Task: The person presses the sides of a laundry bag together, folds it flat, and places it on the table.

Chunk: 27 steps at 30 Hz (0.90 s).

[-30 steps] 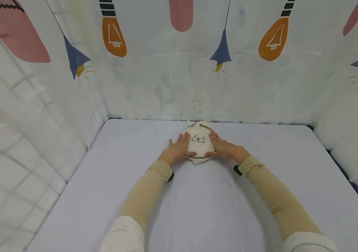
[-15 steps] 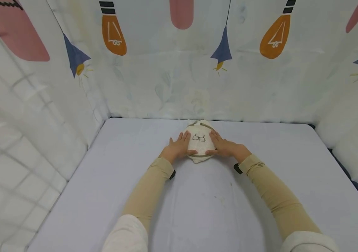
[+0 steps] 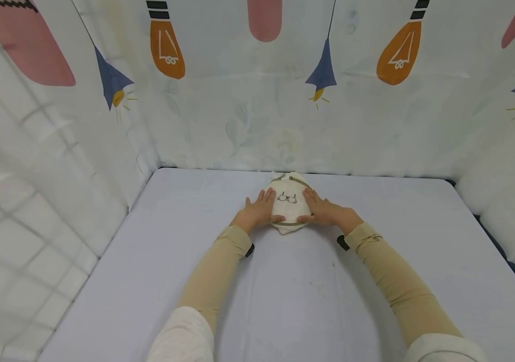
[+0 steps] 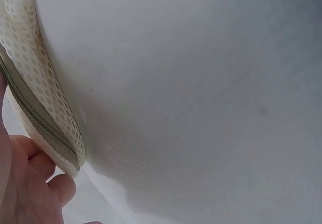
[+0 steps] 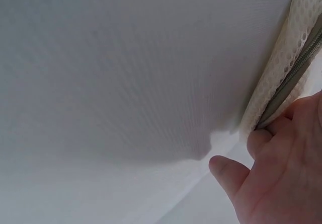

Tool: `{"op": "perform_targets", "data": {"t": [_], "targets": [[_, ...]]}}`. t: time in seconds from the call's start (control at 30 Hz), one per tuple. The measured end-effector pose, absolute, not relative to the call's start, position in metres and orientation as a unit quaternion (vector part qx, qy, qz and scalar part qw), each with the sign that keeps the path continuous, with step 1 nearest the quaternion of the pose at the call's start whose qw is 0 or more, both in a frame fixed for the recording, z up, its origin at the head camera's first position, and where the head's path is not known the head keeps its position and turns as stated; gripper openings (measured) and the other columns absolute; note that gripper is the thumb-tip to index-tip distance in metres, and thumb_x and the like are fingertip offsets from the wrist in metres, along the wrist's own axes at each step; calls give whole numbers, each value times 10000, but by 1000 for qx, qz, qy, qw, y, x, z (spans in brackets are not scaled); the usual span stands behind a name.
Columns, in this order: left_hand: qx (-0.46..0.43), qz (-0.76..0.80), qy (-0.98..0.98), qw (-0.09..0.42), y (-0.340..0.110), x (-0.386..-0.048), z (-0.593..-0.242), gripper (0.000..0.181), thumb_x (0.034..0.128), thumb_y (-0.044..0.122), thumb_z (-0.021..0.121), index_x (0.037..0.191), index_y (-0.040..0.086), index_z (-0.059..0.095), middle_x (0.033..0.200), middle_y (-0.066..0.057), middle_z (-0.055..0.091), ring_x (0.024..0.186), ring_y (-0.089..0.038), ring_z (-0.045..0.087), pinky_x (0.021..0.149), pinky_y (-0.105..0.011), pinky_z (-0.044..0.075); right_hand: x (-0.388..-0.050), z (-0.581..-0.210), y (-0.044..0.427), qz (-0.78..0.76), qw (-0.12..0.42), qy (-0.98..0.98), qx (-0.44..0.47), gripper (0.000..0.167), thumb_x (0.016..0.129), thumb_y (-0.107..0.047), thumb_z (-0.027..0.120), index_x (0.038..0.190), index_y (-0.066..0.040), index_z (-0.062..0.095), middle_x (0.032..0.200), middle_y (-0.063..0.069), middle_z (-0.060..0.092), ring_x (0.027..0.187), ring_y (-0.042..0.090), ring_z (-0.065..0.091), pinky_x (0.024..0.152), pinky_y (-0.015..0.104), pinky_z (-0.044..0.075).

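Note:
A cream mesh zip pouch (image 3: 287, 208) with a glasses print on its top lies near the far edge of the table. My left hand (image 3: 255, 211) rests against its left side, fingers stretched forward and thumb along the near end. On the opposite side my right hand (image 3: 325, 210) touches it in the same way. The left wrist view shows the mesh side and an olive zipper (image 4: 37, 116) beside the fingers (image 4: 37, 166). In the right wrist view the pouch's edge (image 5: 282, 78) meets the fingers (image 5: 261, 141). The underside of the pouch is hidden.
A pale white cloth covers the table (image 3: 284, 301). Behind it hangs a white curtain (image 3: 239, 115) printed with lamps and bulbs, and more curtain closes off the left and right sides. Small specks (image 3: 316, 287) mark the cloth near the middle.
The whole head view shifts slightly. Both hands and the pouch keep the same place on the table.

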<state>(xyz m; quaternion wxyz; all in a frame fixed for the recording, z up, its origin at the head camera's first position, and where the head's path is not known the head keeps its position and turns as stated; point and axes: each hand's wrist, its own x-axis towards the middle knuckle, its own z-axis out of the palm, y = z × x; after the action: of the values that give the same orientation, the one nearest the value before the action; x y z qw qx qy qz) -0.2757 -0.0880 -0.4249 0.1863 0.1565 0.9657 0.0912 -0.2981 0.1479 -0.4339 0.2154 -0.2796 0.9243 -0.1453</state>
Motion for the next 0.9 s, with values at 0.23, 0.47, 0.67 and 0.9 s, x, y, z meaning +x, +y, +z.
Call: {"op": "perform_targets", "data": {"t": [0.23,0.47,0.67,0.9], "targets": [[150,90,967,186,-87,-276,-427,957,1022,581,515,1645,34,36,1718,-99,-17,1567,-305,-5,1200,-652,101,-297,-434,149,-141,214,926,-278,950,1069,-482,506,1596,84,-46,1682,240,-98,1547,383,-91,1203,637,91],[157,89,965,188,-86,-275,-427,955,1026,574,514,1642,23,35,1717,-110,-12,1567,-314,1,1197,-658,102,-296,-434,150,-136,222,925,-278,951,1071,-472,506,1592,88,-60,1678,246,-112,1545,387,-102,1204,633,90],[150,92,967,185,-86,-276,-427,956,1026,574,511,1643,27,26,1718,-108,-14,1567,-309,-1,1200,-651,104,-300,-425,145,-140,228,924,-274,976,1055,-466,548,1598,79,-54,1675,253,-116,1543,401,-98,1209,626,82],[152,105,965,187,-89,-279,-428,966,1026,575,509,1641,27,5,1716,-113,-30,1566,-314,-20,1199,-654,95,-307,-414,137,-161,269,914,-257,1007,1022,-425,631,1638,-54,-74,1653,253,-217,1526,429,-152,1206,632,84]]}}
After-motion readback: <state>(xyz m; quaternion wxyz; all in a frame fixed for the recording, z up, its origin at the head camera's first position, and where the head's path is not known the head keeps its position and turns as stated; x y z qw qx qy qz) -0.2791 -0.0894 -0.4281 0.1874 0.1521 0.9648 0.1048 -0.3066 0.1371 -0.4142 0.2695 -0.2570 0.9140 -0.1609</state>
